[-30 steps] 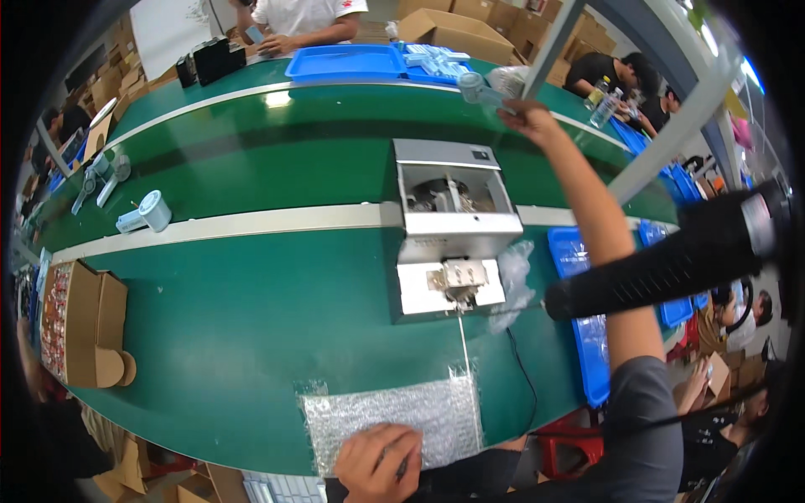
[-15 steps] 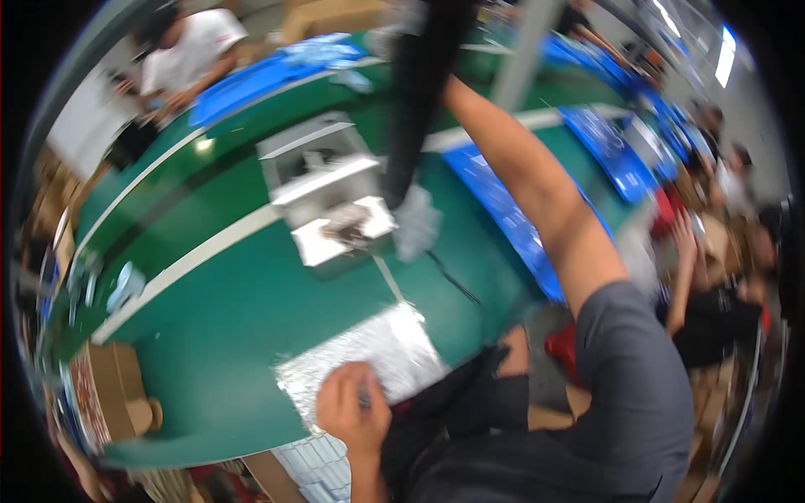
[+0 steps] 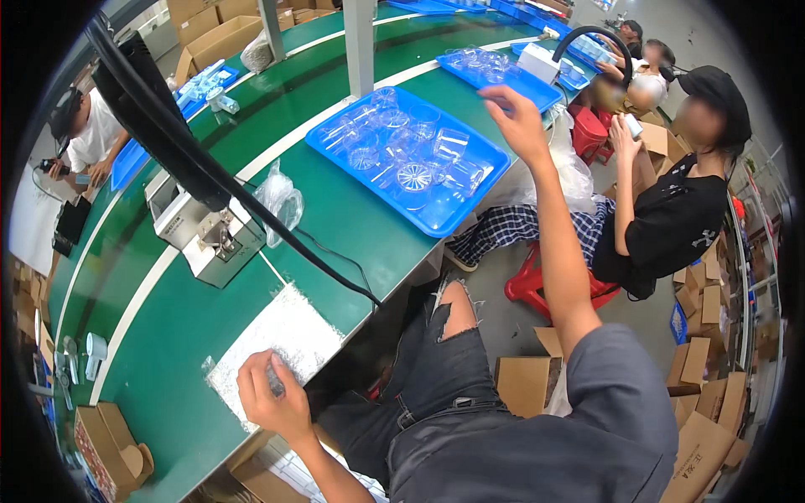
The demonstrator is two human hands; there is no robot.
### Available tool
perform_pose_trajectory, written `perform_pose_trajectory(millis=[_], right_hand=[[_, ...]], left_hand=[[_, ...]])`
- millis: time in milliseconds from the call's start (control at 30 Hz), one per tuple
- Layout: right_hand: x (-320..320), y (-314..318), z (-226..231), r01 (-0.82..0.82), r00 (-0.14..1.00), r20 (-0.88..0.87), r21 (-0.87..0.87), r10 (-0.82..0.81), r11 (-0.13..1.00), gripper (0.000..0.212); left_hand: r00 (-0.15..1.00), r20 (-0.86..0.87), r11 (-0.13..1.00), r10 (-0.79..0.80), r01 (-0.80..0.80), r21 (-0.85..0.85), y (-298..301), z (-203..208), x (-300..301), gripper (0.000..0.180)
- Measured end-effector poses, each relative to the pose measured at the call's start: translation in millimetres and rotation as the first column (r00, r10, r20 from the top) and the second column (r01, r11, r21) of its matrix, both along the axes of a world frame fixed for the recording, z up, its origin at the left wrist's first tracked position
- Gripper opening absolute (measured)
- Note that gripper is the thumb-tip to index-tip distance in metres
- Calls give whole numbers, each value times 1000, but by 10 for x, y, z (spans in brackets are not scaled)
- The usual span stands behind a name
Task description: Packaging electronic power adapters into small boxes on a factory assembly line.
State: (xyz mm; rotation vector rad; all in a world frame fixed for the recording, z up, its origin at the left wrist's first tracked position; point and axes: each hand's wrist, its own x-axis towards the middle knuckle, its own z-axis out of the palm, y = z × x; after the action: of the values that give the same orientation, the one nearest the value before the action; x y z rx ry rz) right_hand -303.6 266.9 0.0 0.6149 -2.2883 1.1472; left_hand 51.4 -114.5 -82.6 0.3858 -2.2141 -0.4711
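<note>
My left hand (image 3: 272, 396) is closed over a silvery-white, foil-like pad (image 3: 285, 335) at the near edge of the green table. Between its thumb and fingers shows a small greyish, see-through piece that I cannot make out clearly. Stretched out to the far right, my right hand (image 3: 517, 121) hangs by the right corner of a blue tray (image 3: 457, 220). Its fingers are loosely bent and apart, with nothing seen in them. Several clear plastic cup-like parts (image 3: 413, 176) lie in that tray, some with ribbed round ends.
A boxy metal-and-white device (image 3: 220, 247) stands left of the tray, beside a clear plastic bag (image 3: 279, 201). A black cable (image 3: 251, 205) crosses above the table. Right, a co-worker (image 3: 671, 201) sits near a red stool (image 3: 537, 285). An open carton (image 3: 109, 444) stands front left.
My view has swung toward the right, bringing the tray of clear parts and the seated co-worker into fuller sight. The right hand, earlier hidden behind the dark post, now shows. My left hand stays over the pad.
</note>
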Motion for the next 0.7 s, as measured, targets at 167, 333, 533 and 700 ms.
perform_pose_trajectory(millis=[167,333,533,700], right_hand=[[-76,247,-837,188,982,77,-252,-174,949,24],[-146,80,-1023,119,991,87,-228,-102,966,27],[-53,87,-913,161,984,104,-195,-143,968,25],[-10,66,-917,151,988,74,-227,-137,962,23]], left_hand=[[999,-14,997,-49,50,53,39,13,-33,7],[1000,6,999,-30,30,25,20,25,-7,7],[1000,-11,1000,-10,10,-12,25,-2,-91,8],[1000,-12,999,0,-1,-37,68,4,-101,9]])
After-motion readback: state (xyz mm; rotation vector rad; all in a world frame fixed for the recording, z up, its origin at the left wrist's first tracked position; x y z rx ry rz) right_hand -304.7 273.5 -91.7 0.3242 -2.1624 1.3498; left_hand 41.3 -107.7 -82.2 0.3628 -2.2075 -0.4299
